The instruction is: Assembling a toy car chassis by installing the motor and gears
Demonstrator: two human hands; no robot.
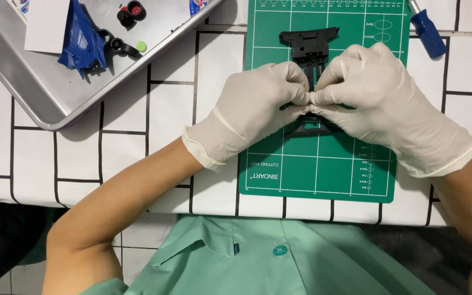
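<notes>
Green cutting mat (323, 169) sat under both hands; left hand (258, 106) and right hand (381, 104) pinched the black chassis (308, 45) (long axis running 12 to 6).

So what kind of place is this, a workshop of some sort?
Probably a small hobby or assembly bench. A green cutting mat lies on a tiled table, a metal tray holds loose toy-car parts, and both gloved hands pinch a black plastic chassis.

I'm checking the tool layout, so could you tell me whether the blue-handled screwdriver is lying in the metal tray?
No, the blue-handled screwdriver lies on the tablecloth right of the green cutting mat, well apart from the metal tray.
</notes>
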